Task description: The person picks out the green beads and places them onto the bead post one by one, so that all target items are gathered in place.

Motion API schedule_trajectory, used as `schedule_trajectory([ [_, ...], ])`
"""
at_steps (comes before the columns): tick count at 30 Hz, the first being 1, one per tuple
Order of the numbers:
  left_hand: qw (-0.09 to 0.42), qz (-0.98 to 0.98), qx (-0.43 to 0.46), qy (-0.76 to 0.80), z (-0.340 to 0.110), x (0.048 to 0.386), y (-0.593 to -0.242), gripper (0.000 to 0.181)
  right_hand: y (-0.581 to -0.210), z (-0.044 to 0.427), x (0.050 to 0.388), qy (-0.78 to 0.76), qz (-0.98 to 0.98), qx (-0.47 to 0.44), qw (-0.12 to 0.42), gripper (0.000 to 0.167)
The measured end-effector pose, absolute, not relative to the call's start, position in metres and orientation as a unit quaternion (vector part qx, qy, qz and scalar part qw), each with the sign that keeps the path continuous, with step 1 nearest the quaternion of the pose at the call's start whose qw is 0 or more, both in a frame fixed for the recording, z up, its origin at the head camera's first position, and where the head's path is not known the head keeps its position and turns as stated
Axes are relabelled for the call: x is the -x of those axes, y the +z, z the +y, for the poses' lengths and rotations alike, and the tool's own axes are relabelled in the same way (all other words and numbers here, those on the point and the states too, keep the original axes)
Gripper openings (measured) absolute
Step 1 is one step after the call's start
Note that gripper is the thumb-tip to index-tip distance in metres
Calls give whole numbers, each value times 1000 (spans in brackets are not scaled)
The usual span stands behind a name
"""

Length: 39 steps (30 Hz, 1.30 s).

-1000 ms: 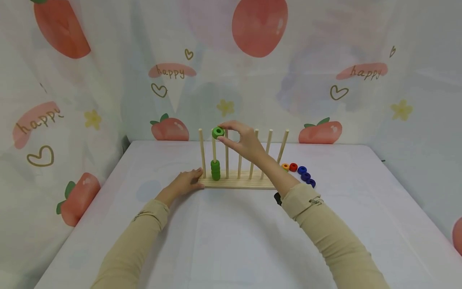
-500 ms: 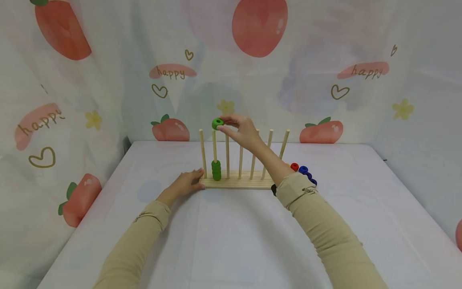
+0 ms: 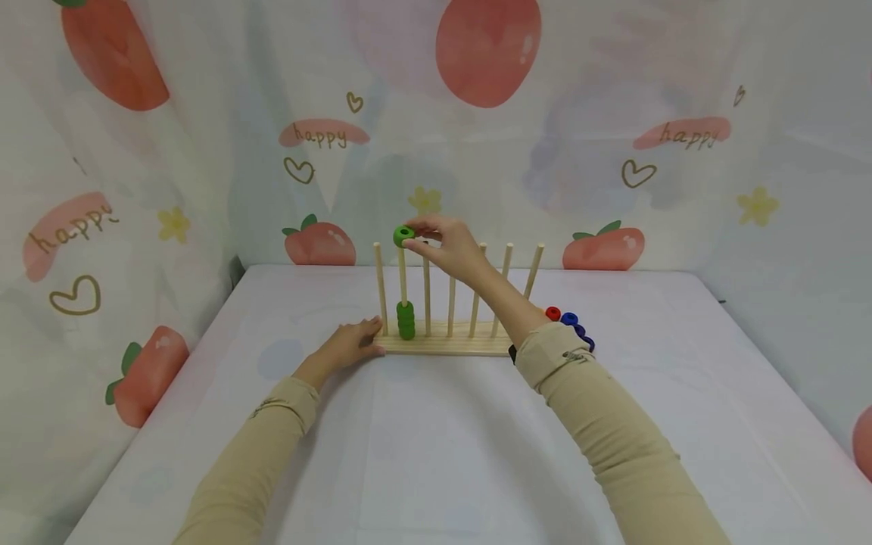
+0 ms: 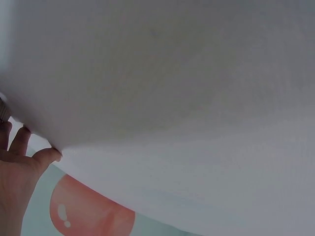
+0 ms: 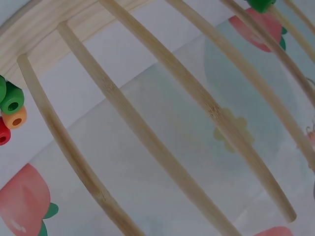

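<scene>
The right hand [image 3: 451, 246] pinches a green bead [image 3: 400, 241] at the top of a peg [image 3: 403, 280]; the left hand [image 3: 343, 346], fingers spread, touches the nine-o'clock end of the wooden rack [image 3: 443, 347]. Stacked green beads [image 3: 406, 322] sit at six o'clock below, loose beads [image 3: 569, 319] toward four.

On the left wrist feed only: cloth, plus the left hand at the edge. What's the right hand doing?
Observer: Head view: the right hand pinches a green bead at the top of the second peg from the left. Can't tell if it's threaded.
Operator: Anything else on that peg?
Observer: Yes, a stack of green beads at its foot.
Operator: Loose beads?
Observer: Red and blue ones among those right of the rack.
</scene>
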<state>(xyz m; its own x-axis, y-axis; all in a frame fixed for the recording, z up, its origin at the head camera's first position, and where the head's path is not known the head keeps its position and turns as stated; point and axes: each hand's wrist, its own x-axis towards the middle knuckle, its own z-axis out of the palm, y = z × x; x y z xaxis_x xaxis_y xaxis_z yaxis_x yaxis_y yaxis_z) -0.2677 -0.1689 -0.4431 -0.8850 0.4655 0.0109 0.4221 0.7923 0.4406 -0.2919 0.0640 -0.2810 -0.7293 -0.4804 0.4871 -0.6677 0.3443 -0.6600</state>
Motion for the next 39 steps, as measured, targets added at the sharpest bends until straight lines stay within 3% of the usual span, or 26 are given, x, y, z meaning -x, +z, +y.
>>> schedule_trajectory([
  [39,58,946,-229,222,-166,266,-440,66,-279,59,289,384,-854,-333,107,36],
])
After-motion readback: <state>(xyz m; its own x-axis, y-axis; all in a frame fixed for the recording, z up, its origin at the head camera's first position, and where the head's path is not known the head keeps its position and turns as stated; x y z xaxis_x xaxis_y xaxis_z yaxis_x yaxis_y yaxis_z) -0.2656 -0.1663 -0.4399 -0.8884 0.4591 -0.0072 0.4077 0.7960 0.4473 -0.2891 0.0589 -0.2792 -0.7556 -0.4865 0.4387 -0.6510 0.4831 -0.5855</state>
